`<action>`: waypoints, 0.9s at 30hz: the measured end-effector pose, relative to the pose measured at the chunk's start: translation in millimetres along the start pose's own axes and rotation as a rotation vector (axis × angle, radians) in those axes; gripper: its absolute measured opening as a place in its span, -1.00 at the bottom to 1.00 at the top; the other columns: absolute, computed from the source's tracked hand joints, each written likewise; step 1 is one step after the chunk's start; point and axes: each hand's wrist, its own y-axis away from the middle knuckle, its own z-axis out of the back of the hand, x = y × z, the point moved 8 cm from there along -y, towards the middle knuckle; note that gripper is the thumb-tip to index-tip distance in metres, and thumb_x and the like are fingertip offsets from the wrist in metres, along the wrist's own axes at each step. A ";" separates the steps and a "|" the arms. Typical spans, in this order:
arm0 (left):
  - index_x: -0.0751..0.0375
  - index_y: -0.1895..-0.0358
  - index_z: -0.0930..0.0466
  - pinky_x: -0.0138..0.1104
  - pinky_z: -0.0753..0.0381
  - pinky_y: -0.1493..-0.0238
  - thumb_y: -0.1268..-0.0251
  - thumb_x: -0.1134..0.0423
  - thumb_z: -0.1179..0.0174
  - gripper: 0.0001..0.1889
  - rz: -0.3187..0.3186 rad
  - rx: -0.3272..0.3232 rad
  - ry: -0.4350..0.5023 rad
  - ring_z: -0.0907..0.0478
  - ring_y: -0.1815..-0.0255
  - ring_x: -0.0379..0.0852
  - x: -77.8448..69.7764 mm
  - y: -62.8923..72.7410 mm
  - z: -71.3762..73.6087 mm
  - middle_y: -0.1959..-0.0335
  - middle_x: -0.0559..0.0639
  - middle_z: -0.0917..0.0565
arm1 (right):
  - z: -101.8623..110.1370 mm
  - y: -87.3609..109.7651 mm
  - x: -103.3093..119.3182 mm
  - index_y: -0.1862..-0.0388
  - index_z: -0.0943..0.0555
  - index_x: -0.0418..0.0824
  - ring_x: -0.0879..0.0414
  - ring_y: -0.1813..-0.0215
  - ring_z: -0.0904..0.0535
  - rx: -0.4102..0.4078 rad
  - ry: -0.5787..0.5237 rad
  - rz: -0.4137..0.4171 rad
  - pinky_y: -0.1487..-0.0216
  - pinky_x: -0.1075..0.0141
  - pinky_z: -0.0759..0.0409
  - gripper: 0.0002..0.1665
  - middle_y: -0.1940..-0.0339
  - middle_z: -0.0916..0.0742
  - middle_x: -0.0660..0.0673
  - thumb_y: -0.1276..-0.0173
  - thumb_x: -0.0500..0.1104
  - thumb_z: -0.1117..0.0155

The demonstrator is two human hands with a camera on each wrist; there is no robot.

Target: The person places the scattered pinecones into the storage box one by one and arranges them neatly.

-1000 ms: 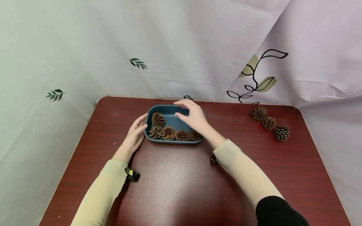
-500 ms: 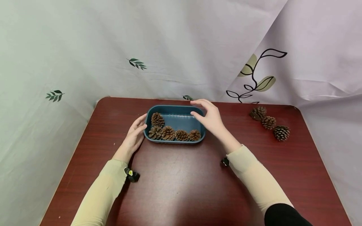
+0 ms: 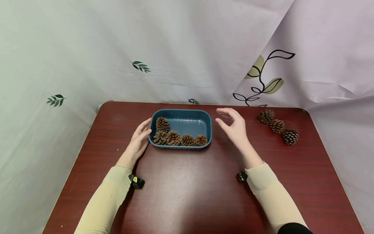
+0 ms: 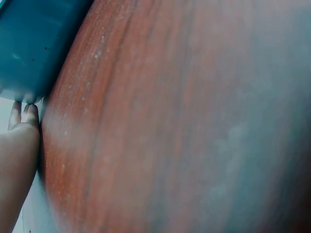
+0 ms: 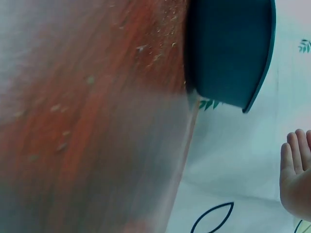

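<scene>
A blue rectangular tray (image 3: pixel 191 114) stands toward the back of the table with several brown pinecones (image 3: pixel 174 138) inside, lined along its front and left sides. My left hand (image 3: pixel 139 139) rests against the tray's left end, its fingers relaxed along the wall; the left wrist view shows its fingertips (image 4: pixel 31 109) at the blue wall. My right hand (image 3: pixel 236 128) is in the air just right of the tray, holding nothing, thumb and fingers apart. In the right wrist view the same hand (image 5: pixel 296 179) appears beyond the tray's outer wall (image 5: pixel 231 48).
Farther right on the table lie a dull pinecone (image 3: pixel 266 116), a second pinecone (image 3: pixel 277 126) and a spikier pinecone (image 3: pixel 290 136) in a slanting row. A pale curtain (image 3: pixel 181 48) with leaf prints hangs right behind the table's back edge (image 3: pixel 131 102).
My right hand has drawn back from over the tray to the right, uncovering its right end and the pinecone in that corner. The left hand has stayed at the tray's left end.
</scene>
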 end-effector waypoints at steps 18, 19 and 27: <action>0.05 -0.70 -0.15 -0.40 -0.43 -0.35 -0.71 0.37 0.06 -0.41 0.002 0.000 -0.011 -0.30 -0.55 -0.20 0.2 -0.5 1.1 -0.55 -0.15 -0.34 | 44.5 30.6 -21.8 -0.18 -0.73 -0.38 0.40 -0.06 -0.73 -0.079 -0.060 -0.082 -0.21 0.46 -0.65 -0.59 -0.10 -0.77 -0.39 -0.36 -0.47 -0.46; 0.05 -0.70 -0.15 -0.40 -0.43 -0.36 -0.71 0.37 0.06 -0.41 0.003 -0.001 -0.009 -0.27 -0.57 -0.18 0.4 -0.6 1.1 -0.57 -0.14 -0.33 | 48.4 32.0 -22.9 -0.18 -0.73 -0.39 0.43 -0.06 -0.72 -0.085 -0.059 -0.086 -0.21 0.46 -0.66 -0.59 -0.09 -0.78 -0.34 -0.36 -0.48 -0.46; 0.05 -0.69 -0.18 -0.41 -0.44 -0.35 -0.72 0.38 0.07 -0.42 0.000 -0.002 -0.011 -0.32 -0.51 -0.23 0.1 -0.5 0.8 -0.50 -0.22 -0.37 | 82.8 47.2 -34.4 -0.19 -0.71 -0.45 0.44 -0.03 -0.74 -0.143 -0.058 -0.140 -0.17 0.52 -0.65 -0.60 0.00 -0.77 0.21 -0.38 -0.50 -0.41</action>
